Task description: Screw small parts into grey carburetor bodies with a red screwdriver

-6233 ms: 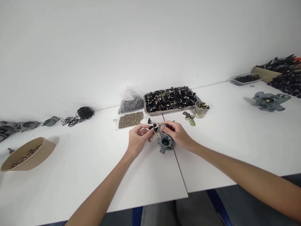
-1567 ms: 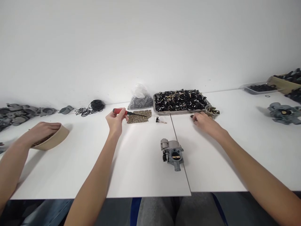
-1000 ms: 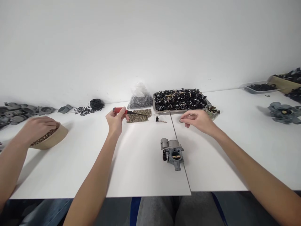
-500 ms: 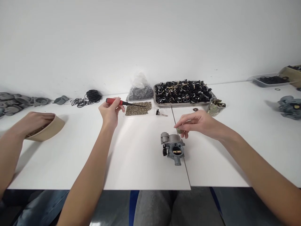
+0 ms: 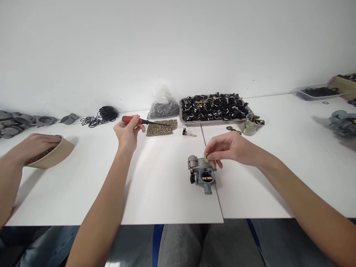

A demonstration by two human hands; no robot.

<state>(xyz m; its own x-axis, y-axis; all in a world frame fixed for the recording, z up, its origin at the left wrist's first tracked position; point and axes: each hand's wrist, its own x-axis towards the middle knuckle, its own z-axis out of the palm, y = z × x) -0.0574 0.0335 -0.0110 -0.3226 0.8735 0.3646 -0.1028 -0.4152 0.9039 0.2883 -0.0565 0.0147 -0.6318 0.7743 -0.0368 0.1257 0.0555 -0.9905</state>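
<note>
My left hand (image 5: 126, 135) is closed around a red-handled screwdriver (image 5: 130, 119), its dark blade reaching right over a spread of small brass-coloured screws (image 5: 160, 129). Between the thumb and fingers of my right hand (image 5: 229, 148) is a small brass-coloured disc (image 5: 206, 158), just above the carburetor (image 5: 202, 171). The carburetor lies on the table with its round bore facing me; a brass-coloured shaft crosses the bore. Behind my right hand, loose discs (image 5: 229, 128) lie beside a clear cup (image 5: 249, 129) of similar discs.
A metal tray (image 5: 191, 122) heaped with black parts stands at the back, beside a plastic bag (image 5: 164, 105) of dark pieces. One loose shaft (image 5: 189, 132) lies in front. At left, another person's hand (image 5: 41, 146) reaches into a tan container (image 5: 57, 154). Another carburetor (image 5: 343, 124) sits far right.
My right hand has moved slightly left and down with the disc, closer over the carburetor. The left hand still holds the screwdriver over the screws. The view has shifted slightly.
</note>
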